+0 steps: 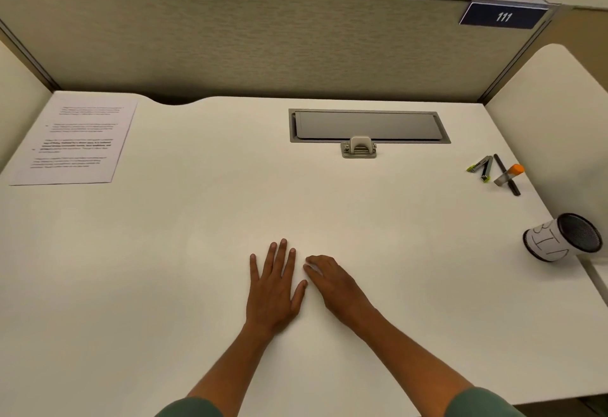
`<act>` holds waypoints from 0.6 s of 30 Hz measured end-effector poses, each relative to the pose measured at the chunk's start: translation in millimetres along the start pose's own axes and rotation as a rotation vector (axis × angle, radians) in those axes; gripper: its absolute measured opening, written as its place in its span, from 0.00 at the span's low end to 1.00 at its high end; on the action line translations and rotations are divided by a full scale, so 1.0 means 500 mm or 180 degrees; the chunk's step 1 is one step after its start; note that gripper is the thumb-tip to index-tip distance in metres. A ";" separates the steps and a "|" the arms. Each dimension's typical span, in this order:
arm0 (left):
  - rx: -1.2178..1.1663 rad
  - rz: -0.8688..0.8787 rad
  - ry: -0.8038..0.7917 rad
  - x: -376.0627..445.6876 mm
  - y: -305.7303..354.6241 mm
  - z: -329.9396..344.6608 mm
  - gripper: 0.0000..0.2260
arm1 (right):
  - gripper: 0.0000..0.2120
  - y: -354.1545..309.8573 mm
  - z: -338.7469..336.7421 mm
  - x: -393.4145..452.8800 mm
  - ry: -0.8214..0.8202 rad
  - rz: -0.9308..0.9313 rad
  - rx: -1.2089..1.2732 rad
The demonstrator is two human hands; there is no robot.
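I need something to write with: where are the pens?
In the head view the pens lie loose at the far right of the desk, beyond the tipped-over cup.

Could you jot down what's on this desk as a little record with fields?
setting: white desk in a cubicle, sign reading 111
hands: left hand flat on the desk, fingers straight; right hand resting beside it; both hold nothing
far left: printed sheet
back middle: grey hatch
right side: loose pens, one orange-capped; cup lying on its side
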State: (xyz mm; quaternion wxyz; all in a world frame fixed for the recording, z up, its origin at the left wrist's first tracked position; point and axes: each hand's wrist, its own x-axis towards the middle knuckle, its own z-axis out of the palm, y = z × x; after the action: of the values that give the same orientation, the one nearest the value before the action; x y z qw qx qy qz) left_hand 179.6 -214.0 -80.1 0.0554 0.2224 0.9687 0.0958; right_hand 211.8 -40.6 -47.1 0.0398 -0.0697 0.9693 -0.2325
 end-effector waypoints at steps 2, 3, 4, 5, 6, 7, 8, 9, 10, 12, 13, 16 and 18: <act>-0.0016 -0.0005 0.0009 -0.001 0.000 0.000 0.31 | 0.15 0.002 0.002 0.001 -0.0001 -0.0096 -0.0236; -0.0029 -0.0007 0.0008 0.000 0.000 0.000 0.31 | 0.15 0.000 0.001 0.003 -0.0043 -0.0138 -0.0314; -0.0047 -0.0008 0.0007 0.000 0.000 -0.001 0.31 | 0.15 0.001 -0.001 0.003 -0.0079 -0.0180 -0.0349; -0.0065 -0.0004 0.0008 0.001 0.000 -0.001 0.31 | 0.15 -0.002 -0.005 0.007 -0.0111 -0.0215 -0.0395; -0.0072 0.0003 0.0015 0.001 0.000 -0.001 0.30 | 0.15 -0.002 -0.007 0.010 -0.0161 -0.0244 -0.0413; -0.0075 0.0008 0.0019 0.001 0.001 -0.001 0.30 | 0.16 -0.001 -0.010 0.012 -0.0177 -0.0278 -0.0440; -0.0078 0.0011 0.0017 0.001 0.000 -0.001 0.30 | 0.17 -0.002 -0.014 0.016 -0.0217 -0.0308 -0.0539; -0.0081 0.0011 0.0008 0.001 -0.001 -0.001 0.30 | 0.17 -0.004 -0.017 0.019 -0.0240 -0.0325 -0.0611; -0.0081 0.0013 0.0002 0.001 -0.002 -0.001 0.30 | 0.16 -0.005 -0.019 0.020 -0.0256 -0.0318 -0.0649; -0.0080 0.0016 -0.0002 0.002 -0.002 -0.001 0.30 | 0.12 -0.009 -0.025 0.019 -0.0273 -0.0148 -0.0552; -0.0084 0.0018 -0.0005 0.002 -0.002 -0.002 0.30 | 0.10 -0.010 -0.026 0.018 -0.0248 -0.0265 -0.0748; -0.0100 0.0039 0.0012 0.000 -0.002 -0.005 0.30 | 0.10 -0.018 -0.031 0.018 -0.0197 -0.0481 -0.0946; -0.0116 0.0065 0.0036 0.000 -0.002 -0.008 0.30 | 0.10 -0.026 -0.035 0.025 -0.0084 -0.0495 -0.1106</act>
State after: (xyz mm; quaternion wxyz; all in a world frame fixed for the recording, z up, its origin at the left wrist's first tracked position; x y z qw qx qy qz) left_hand 178.6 -215.6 -76.5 0.0530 0.2307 0.9647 0.1152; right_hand 199.2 -46.1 -26.3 0.0218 -0.1534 0.9859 -0.0631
